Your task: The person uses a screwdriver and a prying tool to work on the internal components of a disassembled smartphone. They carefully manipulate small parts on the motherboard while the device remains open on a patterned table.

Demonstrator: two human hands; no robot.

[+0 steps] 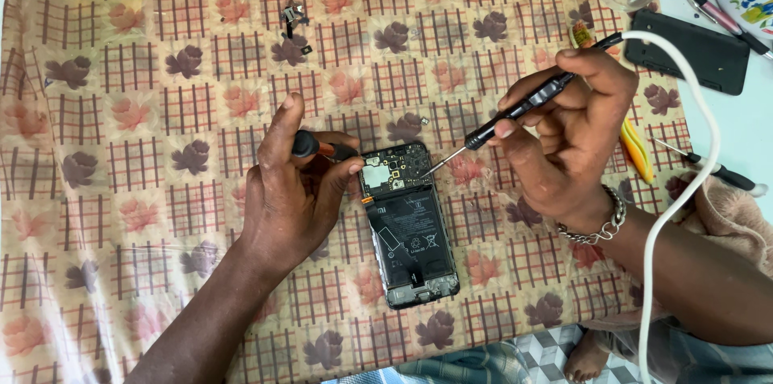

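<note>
Opened phone (407, 227); right hand's (576, 138) screwdriver (515, 114) seemingly touching.

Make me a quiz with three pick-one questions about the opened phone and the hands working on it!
1. Where does the tip of the screwdriver in the right hand touch the phone?
A. the bottom end
B. the upper part with the circuit board
C. the middle of the battery

2. What colour is the cable curving over the right arm?
A. white
B. green
C. black

3. What state is the phone in?
A. closed, screen lit
C. folded in half
B. back cover off, insides showing

Answers: 1 B, the metal tip meets the board's right edge. 2 A, it looks plain white. 3 B, battery and board lie bare, while the left hand pinches a red-and-black tool at the phone's top corner.
</note>
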